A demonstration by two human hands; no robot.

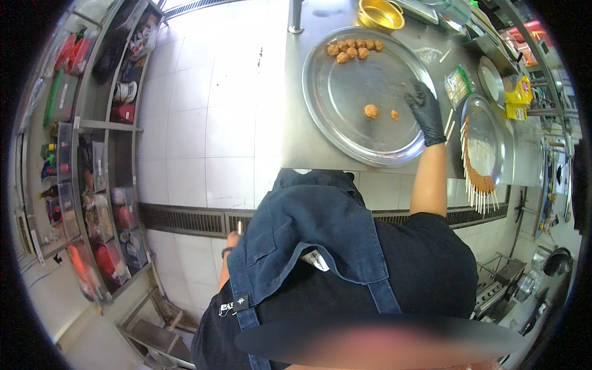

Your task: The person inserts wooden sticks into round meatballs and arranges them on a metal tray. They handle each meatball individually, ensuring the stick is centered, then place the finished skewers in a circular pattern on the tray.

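My right hand, in a black glove, reaches over the right side of a large round metal tray. Its fingers are apart and seem to hold nothing. Left of it on the tray lie a single brown ball and a smaller brown lump. Several more brown balls sit grouped near the tray's far edge. Down at my left side, my bare left hand is partly hidden by my apron. A pale stick stands up from its closed fingers.
Right of the tray, an oval metal platter holds several coated sticks along its rim. A packet of sticks and loose sticks lie nearby. A gold pot stands behind the tray. Storage shelves line the left wall.
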